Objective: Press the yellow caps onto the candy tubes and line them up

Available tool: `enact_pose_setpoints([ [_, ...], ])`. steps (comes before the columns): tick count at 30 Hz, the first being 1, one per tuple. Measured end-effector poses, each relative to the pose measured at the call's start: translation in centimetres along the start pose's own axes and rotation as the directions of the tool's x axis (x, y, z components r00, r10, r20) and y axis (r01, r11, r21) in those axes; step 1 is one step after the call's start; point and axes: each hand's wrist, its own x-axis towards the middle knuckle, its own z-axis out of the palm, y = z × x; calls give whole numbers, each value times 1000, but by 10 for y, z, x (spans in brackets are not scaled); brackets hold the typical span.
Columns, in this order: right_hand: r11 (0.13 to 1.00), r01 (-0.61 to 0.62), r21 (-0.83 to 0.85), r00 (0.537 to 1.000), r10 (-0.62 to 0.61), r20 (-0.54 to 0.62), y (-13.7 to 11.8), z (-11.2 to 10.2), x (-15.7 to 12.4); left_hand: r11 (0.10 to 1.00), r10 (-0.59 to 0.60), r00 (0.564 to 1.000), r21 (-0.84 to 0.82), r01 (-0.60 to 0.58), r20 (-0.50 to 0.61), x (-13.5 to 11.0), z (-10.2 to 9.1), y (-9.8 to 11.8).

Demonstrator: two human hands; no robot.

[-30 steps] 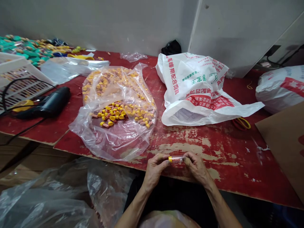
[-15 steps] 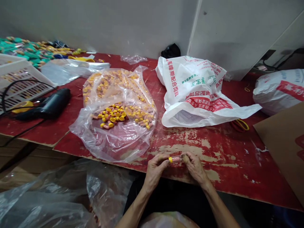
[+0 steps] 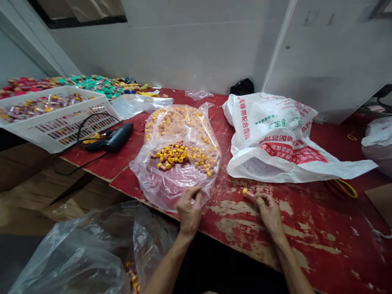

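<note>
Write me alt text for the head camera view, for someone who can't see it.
A person's right hand holds a small clear tube with a yellow cap over a worn red table, while the left hand touches the edge of a clear plastic bag of yellow-capped tubes. Beside it lies a white printed plastic sack; a white slotted basket and a black corded tool sit farther left.

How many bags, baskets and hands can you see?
Clear plastic bags: 3
White printed plastic bags: 2
White slotted plastic basket: 1
Hands: 2, left hand, right hand holding a yellow-capped tube
Total: 8
</note>
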Motion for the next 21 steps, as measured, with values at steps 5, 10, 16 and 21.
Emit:
enact_pose_setpoints([
  [5, 868, 121, -482, 984, -170, -60, 4, 1, 28, 955, 73, 987, 276, -110, 141, 68, -2, -43],
  [10, 771, 154, -618, 963, -256, -79, 0, 3, 27, 943, 168, 909, 208, -261, 382, 90, 39, -56],
  [16, 662, 109, -741, 963, -257, -88, -23, 4, 68, 926, 199, 886, 215, -309, 420, 87, 67, -57],
  [21, 555, 141, -820, 978, -208, 27, -41, 25, 117, 930, 168, 929, 259, -260, 329, 78, 50, -61],
])
